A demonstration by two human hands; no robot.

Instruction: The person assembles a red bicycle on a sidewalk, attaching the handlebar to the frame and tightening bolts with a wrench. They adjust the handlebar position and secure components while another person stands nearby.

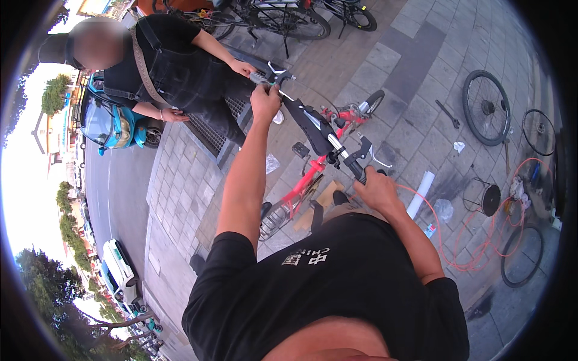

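One left hand (265,102) and one right hand (374,189) clasp the handlebar (335,143) of a red bicycle (309,178), right grip (359,172) partly hidden.

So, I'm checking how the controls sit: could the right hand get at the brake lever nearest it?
Probably yes: the right hand is on the handlebar grip, and the silver brake lever sticks out just ahead, with nothing visible blocking the gap.

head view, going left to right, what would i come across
Teal vehicle, wearer's left hand, wearer's right hand, long white object, larger bicycle wheel, smaller wheel.
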